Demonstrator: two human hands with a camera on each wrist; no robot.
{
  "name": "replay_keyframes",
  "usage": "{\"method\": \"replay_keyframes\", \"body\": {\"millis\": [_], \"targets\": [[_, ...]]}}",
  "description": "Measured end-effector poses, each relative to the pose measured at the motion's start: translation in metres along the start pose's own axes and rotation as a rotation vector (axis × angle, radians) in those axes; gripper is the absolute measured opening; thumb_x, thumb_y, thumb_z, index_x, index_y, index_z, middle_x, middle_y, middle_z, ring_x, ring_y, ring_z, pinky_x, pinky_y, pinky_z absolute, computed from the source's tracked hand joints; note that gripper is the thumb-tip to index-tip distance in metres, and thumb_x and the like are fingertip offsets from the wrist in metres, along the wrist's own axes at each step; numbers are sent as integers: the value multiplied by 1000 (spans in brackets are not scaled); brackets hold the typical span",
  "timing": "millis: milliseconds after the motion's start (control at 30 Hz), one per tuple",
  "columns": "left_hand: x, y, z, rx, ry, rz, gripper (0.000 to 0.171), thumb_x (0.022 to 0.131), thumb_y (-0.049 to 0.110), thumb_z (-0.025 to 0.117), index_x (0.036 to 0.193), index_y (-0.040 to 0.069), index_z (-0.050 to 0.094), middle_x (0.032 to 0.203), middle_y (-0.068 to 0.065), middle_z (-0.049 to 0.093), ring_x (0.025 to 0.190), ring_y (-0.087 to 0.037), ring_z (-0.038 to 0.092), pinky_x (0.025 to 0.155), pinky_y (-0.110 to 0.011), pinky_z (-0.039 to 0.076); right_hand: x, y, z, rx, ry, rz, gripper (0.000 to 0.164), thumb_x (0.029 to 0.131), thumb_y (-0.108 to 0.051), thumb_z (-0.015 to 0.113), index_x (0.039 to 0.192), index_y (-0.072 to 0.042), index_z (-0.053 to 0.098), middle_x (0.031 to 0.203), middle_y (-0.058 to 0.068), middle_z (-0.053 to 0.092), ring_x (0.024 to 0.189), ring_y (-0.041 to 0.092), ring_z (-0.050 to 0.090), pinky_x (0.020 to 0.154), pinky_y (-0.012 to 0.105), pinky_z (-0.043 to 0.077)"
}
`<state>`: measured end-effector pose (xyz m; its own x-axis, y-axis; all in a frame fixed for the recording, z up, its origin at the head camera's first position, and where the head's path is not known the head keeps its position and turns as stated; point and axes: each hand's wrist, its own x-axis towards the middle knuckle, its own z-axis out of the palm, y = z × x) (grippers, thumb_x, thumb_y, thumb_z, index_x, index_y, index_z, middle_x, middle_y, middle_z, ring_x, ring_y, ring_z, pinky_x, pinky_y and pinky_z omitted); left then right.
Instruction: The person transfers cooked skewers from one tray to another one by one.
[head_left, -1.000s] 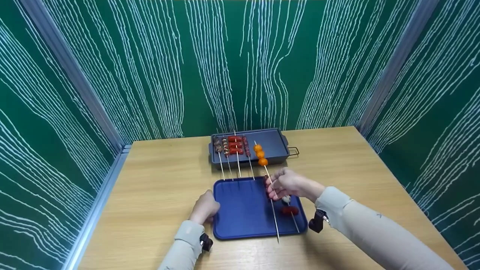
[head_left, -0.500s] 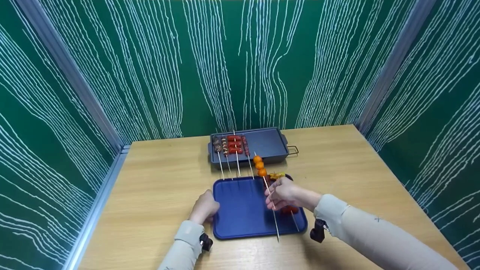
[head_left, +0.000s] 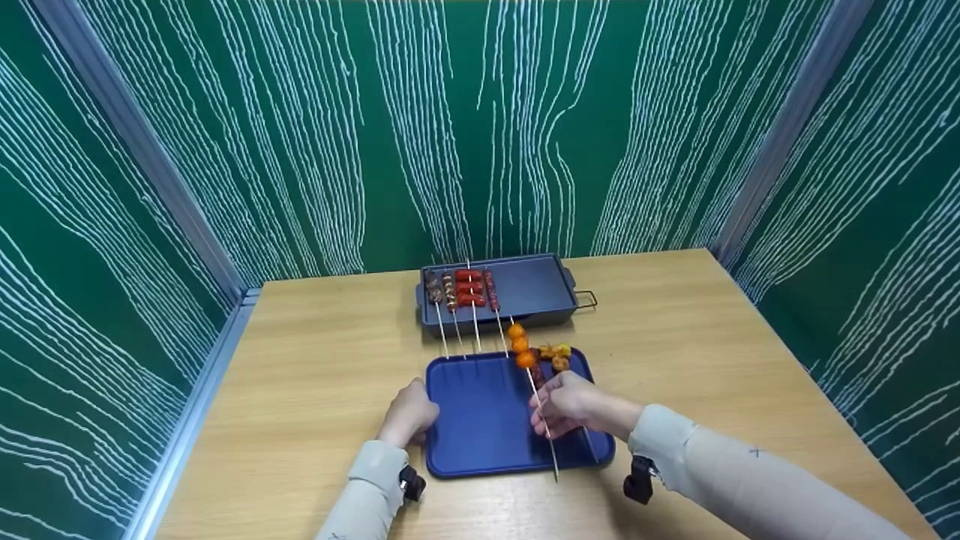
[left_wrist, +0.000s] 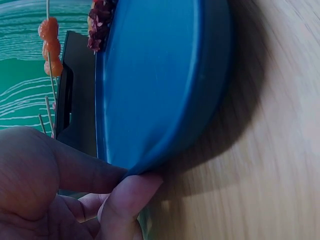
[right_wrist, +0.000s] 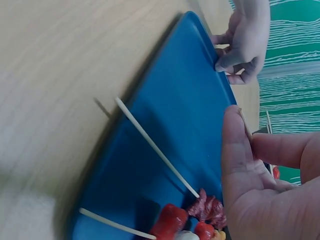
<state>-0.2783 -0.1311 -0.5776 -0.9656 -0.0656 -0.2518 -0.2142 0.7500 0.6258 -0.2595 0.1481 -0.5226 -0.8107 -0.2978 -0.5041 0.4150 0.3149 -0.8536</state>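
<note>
My right hand [head_left: 566,405] pinches the thin stick of a skewer with three orange balls [head_left: 520,345] between thumb and finger, above the right part of the blue tray [head_left: 480,427]. The stick slants away, its balls over the tray's far edge. My left hand [head_left: 410,412] grips the tray's left rim; the left wrist view shows its thumb and finger [left_wrist: 132,195] pinching the corner. Beneath my right hand lie a dark red meat skewer [right_wrist: 210,207], its stick overhanging the near edge, and a mixed skewer with a red piece [right_wrist: 170,220] and a yellow piece [head_left: 555,350].
Behind the tray stands a dark grey grill pan [head_left: 529,285] with a wire handle [head_left: 586,299] on its right. Several skewers, including one with red pieces [head_left: 470,288], lie on its left half, sticks pointing toward the tray. Green walls [head_left: 510,135] with white lines enclose the wooden table [head_left: 315,360].
My right hand has drawn nearer my body, bringing the orange-ball skewer back from over the grill pan to the tray's far edge. The left hand and tray have stayed put.
</note>
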Motion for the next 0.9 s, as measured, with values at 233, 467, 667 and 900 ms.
{"method": "replay_keyframes", "body": {"millis": [233, 467, 667, 900], "targets": [[0, 0, 0, -10, 5, 1, 37, 84, 2, 49, 121, -6, 51, 95, -22, 61, 47, -25, 58, 35, -35, 50, -1, 8, 8, -13, 26, 4, 21, 85, 11, 52, 105, 10, 59, 77, 17, 70, 60, 20, 67, 60, 39, 61], [0, 0, 1, -7, -8, -11, 37, 86, 2, 49, 122, -7, 50, 98, -24, 61, 47, -25, 58, 34, -34, 49, 0, 13, 14, -17, 54, 5, 16, 85, 14, 51, 98, 9, 59, 72, 16, 68, 56, 21, 64, 56, 38, 59], [0, 0, 0, -11, -13, -12, 38, 86, 1, 48, 123, -7, 49, 100, -24, 60, 47, -24, 57, 33, -33, 48, -1, 17, 20, -39, 65, -2, 13, 84, 16, 52, 92, 11, 60, 69, 17, 66, 55, 23, 64, 58, 42, 60], [-1, -1, -1, -2, 5, 43, 37, 82, 1, 49, 118, -8, 52, 95, -22, 62, 62, -28, 61, 38, -33, 50, 0, 25, 27, -50, 68, 6, 12, 82, 17, 51, 89, 11, 59, 67, 17, 65, 54, 22, 64, 56, 39, 60]]}}
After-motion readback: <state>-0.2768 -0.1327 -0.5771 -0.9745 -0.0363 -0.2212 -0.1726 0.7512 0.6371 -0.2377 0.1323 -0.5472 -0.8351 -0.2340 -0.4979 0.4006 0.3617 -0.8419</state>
